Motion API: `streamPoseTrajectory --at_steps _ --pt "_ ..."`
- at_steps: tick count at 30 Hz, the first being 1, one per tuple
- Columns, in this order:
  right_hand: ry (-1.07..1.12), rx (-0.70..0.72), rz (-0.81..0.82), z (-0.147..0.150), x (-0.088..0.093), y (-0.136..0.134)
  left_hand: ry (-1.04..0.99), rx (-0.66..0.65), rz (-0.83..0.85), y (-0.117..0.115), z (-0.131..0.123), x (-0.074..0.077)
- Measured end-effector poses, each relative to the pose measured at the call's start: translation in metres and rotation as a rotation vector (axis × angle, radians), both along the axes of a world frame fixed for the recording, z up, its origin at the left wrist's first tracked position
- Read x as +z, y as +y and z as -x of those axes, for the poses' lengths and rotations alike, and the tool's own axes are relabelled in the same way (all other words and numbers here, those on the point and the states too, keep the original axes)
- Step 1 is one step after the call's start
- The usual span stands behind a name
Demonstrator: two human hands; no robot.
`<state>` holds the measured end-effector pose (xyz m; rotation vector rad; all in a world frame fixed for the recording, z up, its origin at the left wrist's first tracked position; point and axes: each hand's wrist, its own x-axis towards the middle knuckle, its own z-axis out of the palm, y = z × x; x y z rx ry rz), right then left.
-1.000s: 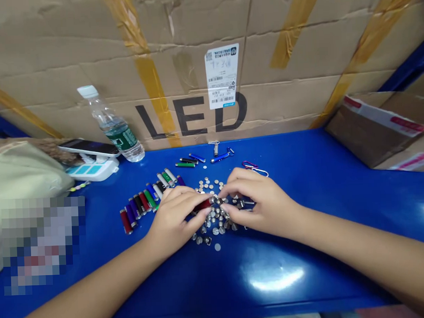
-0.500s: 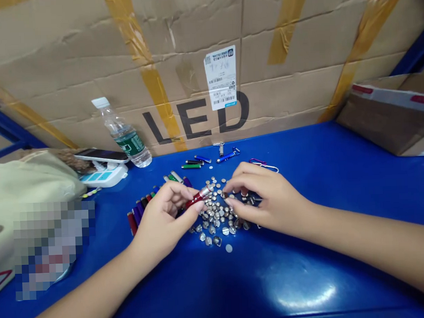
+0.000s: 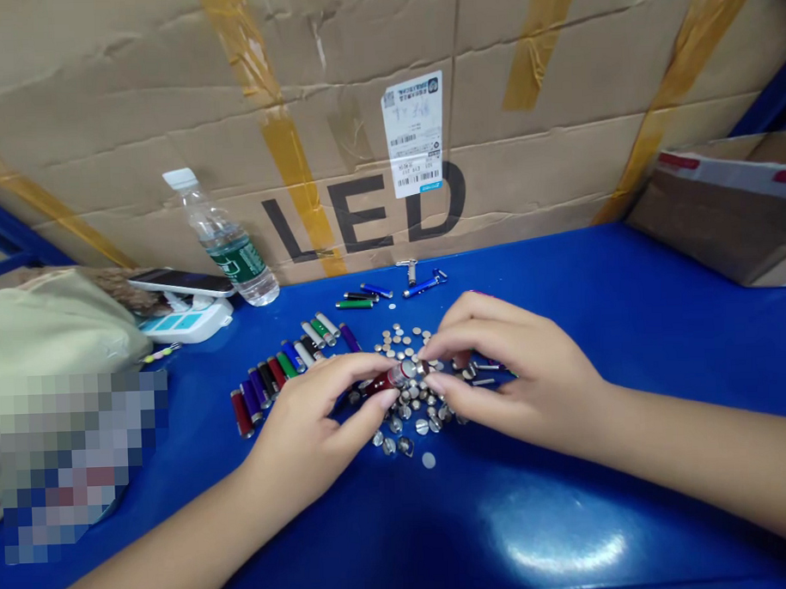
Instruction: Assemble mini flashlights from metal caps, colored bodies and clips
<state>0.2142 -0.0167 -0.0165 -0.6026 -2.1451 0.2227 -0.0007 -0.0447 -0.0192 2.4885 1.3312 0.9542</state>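
My left hand [image 3: 336, 408] is closed around a small red flashlight tube [image 3: 381, 382], its silvery end pointing right. My right hand [image 3: 491, 351] pinches a small metal cap [image 3: 423, 367] between thumb and fingertips, right at that end of the tube; whether the two touch is hard to tell. Below and around the fingertips lies a pile of small silver caps [image 3: 422, 427], partly hidden by both hands. To the left of my left hand, a row of coloured tubes [image 3: 242, 413] lies on the blue table [image 3: 401, 535].
Several finished-looking small flashlights [image 3: 422, 287] lie at the back. A water bottle [image 3: 230, 249], a white power strip [image 3: 188, 323] with a phone [image 3: 179, 283] and a pale bag [image 3: 52, 332] stand left. Behind is a large cardboard box [image 3: 524, 170]; another box [image 3: 706, 215] sits right.
My left hand has turned and shifted slightly right with the red tube. The metal cap in my right hand is now at the tube's end; a gap was between them before.
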Motion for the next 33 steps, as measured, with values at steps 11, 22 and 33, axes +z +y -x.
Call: streamPoseTrajectory --at_steps 11,22,33 --pt "-0.051 0.024 -0.004 0.0000 -0.0059 0.0009 0.025 -0.036 -0.038 -0.0003 -0.0002 -0.0020" --pt "-0.119 0.028 -0.130 -0.0033 -0.0073 -0.0001 0.028 -0.028 0.021 0.0032 0.0010 -0.0037" --pt "-0.215 0.003 -0.193 -0.0010 -0.0095 -0.0003 0.052 -0.041 -0.015 0.0015 0.0010 -0.0025"
